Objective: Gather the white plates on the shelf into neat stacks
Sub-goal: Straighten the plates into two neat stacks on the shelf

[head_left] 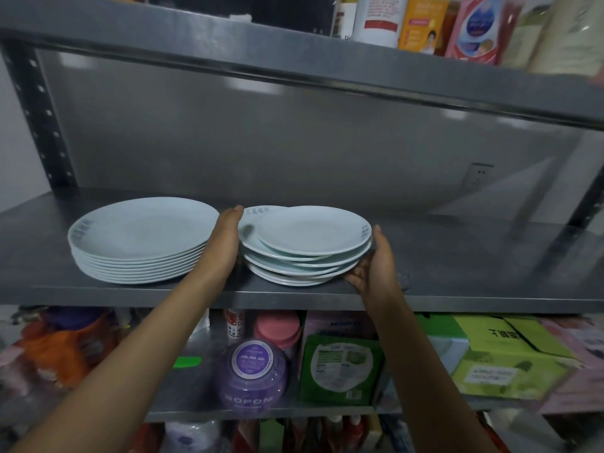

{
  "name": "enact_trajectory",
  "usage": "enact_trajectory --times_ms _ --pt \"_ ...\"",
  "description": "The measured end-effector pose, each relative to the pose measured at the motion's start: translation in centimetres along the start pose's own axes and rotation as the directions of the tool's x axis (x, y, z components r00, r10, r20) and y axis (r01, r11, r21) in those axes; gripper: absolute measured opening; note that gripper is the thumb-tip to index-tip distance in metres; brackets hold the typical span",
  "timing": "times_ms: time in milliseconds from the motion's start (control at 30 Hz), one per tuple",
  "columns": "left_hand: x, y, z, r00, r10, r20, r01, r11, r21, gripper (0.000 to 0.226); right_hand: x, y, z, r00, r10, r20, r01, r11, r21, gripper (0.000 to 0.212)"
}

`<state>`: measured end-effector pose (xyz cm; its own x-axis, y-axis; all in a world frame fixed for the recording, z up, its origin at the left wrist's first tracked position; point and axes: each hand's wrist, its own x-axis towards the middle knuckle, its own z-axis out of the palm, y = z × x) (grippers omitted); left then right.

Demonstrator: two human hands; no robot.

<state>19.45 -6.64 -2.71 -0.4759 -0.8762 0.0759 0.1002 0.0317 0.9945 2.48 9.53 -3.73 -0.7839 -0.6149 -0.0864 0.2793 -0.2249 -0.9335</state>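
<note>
A neat stack of several large white plates (pixel 140 238) stands at the left of the grey metal shelf (pixel 474 256). Right of it is an uneven stack of several smaller white plates (pixel 310 243), its plates shifted against one another. My left hand (pixel 225 238) lies flat with straight fingers against the left side of this smaller stack, between the two stacks. My right hand (pixel 376 259) presses against the stack's right side, thumb up by the top plates, fingers under the lower rims.
The shelf's right half is bare metal up to the upright post (pixel 585 204). The shelf above (pixel 294 60) carries bottles and packets. Below are a purple jar (pixel 253 371), green boxes (pixel 510 361) and other packages.
</note>
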Motion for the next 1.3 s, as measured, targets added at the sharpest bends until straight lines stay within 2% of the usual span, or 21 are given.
enact_trajectory --times_ms 100,200,300,333,367,433,500,533,600,667,767,833,933,1000,1067,1133,1200,1300 --pt "0.6 0.0 -0.1 1.000 0.022 -0.011 -0.022 0.998 0.051 0.060 0.4 -1.3 0.3 0.998 -0.052 0.033 0.054 0.997 -0.052 0.052" --pt "0.9 0.3 0.3 0.996 0.083 -0.025 -0.081 0.995 0.052 0.069 0.8 -2.7 1.3 0.997 -0.071 0.017 0.071 0.997 -0.030 0.044" --pt "1.2 0.5 0.6 0.992 0.114 -0.051 -0.112 0.993 0.041 0.080 2.7 -2.7 1.7 0.993 -0.118 0.005 0.118 0.991 -0.070 0.068" --pt "1.4 0.3 0.7 0.992 0.115 -0.061 -0.113 0.993 0.027 0.080 3.6 -2.4 1.6 0.992 -0.124 -0.001 0.123 0.988 -0.094 0.066" --pt "1.4 0.2 0.9 0.991 0.119 -0.064 -0.118 0.993 0.018 0.077 3.7 -2.4 1.8 0.992 -0.125 -0.005 0.124 0.986 -0.115 0.054" --pt "1.3 -0.1 1.5 0.991 0.125 -0.051 -0.124 0.992 0.016 0.060 4.1 -2.0 1.9 0.991 -0.133 -0.020 0.129 0.981 -0.142 0.037" --pt "1.0 -0.4 2.1 0.989 0.143 -0.041 -0.143 0.990 0.018 0.035 3.9 -1.6 2.3 0.987 -0.157 -0.025 0.151 0.976 -0.158 0.044" --pt "1.0 -0.6 2.3 0.988 0.147 -0.052 -0.147 0.989 0.009 0.036 3.8 -1.4 2.5 0.986 -0.167 -0.021 0.162 0.973 -0.162 0.044" --pt "1.3 -1.0 2.6 0.988 0.131 -0.077 -0.133 0.991 -0.014 0.052 3.4 -1.0 2.9 0.982 -0.187 -0.020 0.180 0.967 -0.181 0.030" --pt "1.4 -1.1 2.8 0.989 0.122 -0.084 -0.125 0.992 -0.027 0.052 3.2 -0.7 3.2 0.978 -0.208 -0.023 0.198 0.956 -0.216 0.015" --pt "1.2 -1.3 3.0 0.991 0.112 -0.073 -0.115 0.993 -0.035 0.050 3.4 0.1 3.4 0.971 -0.238 -0.013 0.226 0.937 -0.266 0.022" --pt "1.3 -1.2 2.9 0.995 0.083 -0.063 -0.087 0.995 -0.054 0.055 3.6 0.4 3.3 0.970 -0.242 -0.007 0.232 0.938 -0.256 0.017" --pt "2.9 -1.8 2.1 0.998 0.018 -0.058 -0.024 0.994 -0.109 0.052 3.6 0.3 3.0 0.971 -0.237 -0.044 0.222 0.951 -0.213 0.040" --pt "3.3 -1.8 1.9 0.999 0.002 -0.045 -0.007 0.992 -0.124 0.051 3.8 0.3 2.9 0.978 -0.199 -0.065 0.186 0.968 -0.169 0.039" --pt "2.8 -1.8 2.3 1.000 0.009 -0.029 -0.012 0.991 -0.136 0.050 4.0 0.6 3.2 0.988 -0.152 -0.027 0.147 0.979 -0.142 0.040" --pt "2.4 -2.1 2.7 0.998 0.026 -0.061 -0.036 0.987 -0.157 0.042 3.9 1.1 3.7 0.991 -0.130 -0.005 0.128 0.978 -0.165 0.055" --pt "2.8 -2.7 2.6 0.997 0.012 -0.071 -0.027 0.977 -0.213 0.045 4.0 1.8 3.9 0.993 -0.118 -0.001 0.116 0.977 -0.179 0.070" --pt "4.6 -4.1 2.0 0.999 0.002 -0.052 -0.013 0.978 -0.209 0.050 3.9 2.1 3.6 0.989 -0.141 -0.033 0.132 0.973 -0.188 0.073"
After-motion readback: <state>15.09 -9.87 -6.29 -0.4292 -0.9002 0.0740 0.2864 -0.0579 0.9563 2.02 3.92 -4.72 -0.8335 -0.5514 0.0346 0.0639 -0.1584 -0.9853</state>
